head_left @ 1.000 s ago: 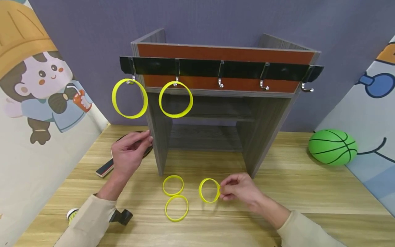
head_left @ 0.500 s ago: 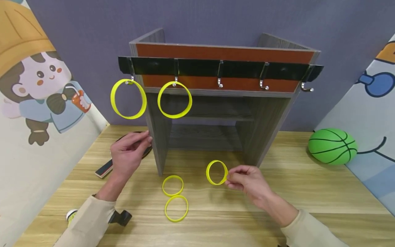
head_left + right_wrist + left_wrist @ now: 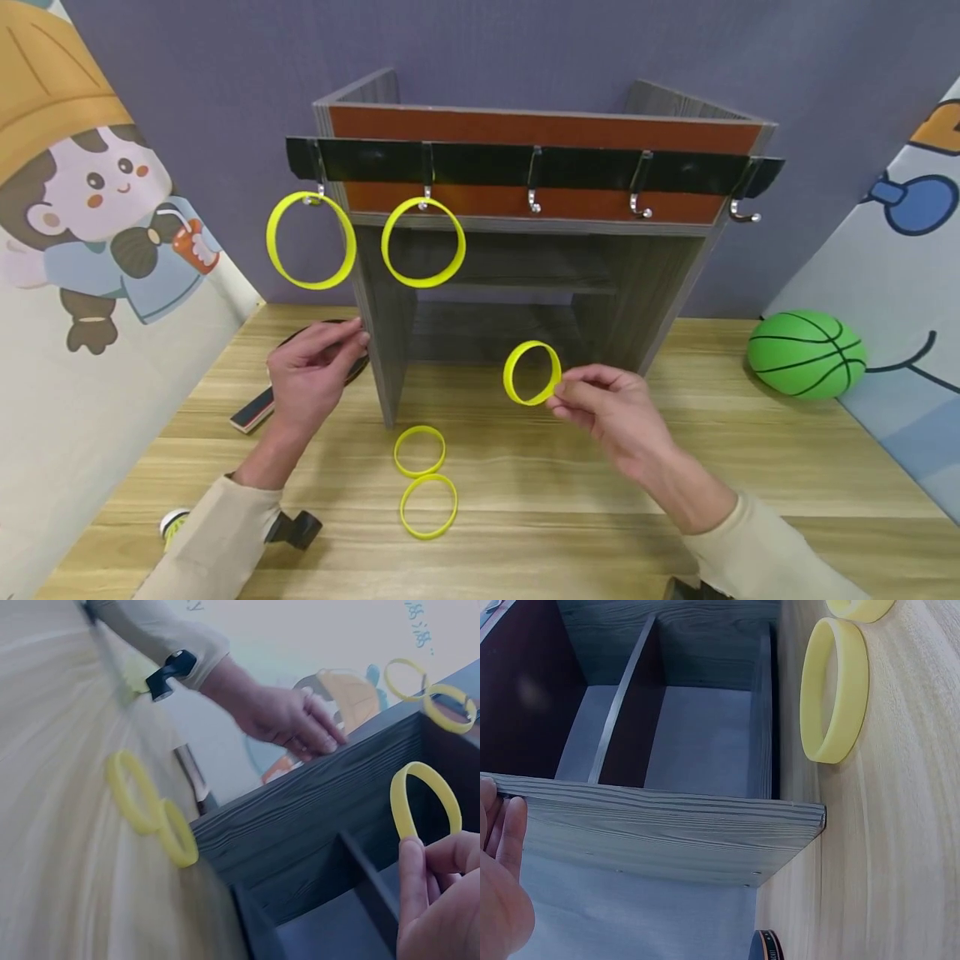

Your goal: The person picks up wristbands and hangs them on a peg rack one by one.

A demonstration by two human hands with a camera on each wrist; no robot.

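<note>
In the head view the right hand [image 3: 626,417] pinches a yellow ring [image 3: 517,392] between thumb and fingers, raised in front of the shelf's lower opening. The left hand [image 3: 309,375] grips the front edge of the grey shelf's left side panel [image 3: 382,358] with its fingertips. Two yellow rings hang from the leftmost hook [image 3: 320,192] and the second hook [image 3: 427,193] of a black rail [image 3: 480,162]; the other three hooks hold nothing. On the table two more rings [image 3: 420,428] [image 3: 429,536] lie touching, one behind the other.
A green ball [image 3: 806,354] rests on the table at the right. Behind the left hand lies a paddle [image 3: 253,410], partly hidden. A white-capped object [image 3: 172,525] is beside the left sleeve. Walls stand behind and on both sides.
The right hand has lifted its ring from low over the table, upward and slightly right. The left hand has stayed on the side panel; the hanging rings and those on the table look unmoved.
</note>
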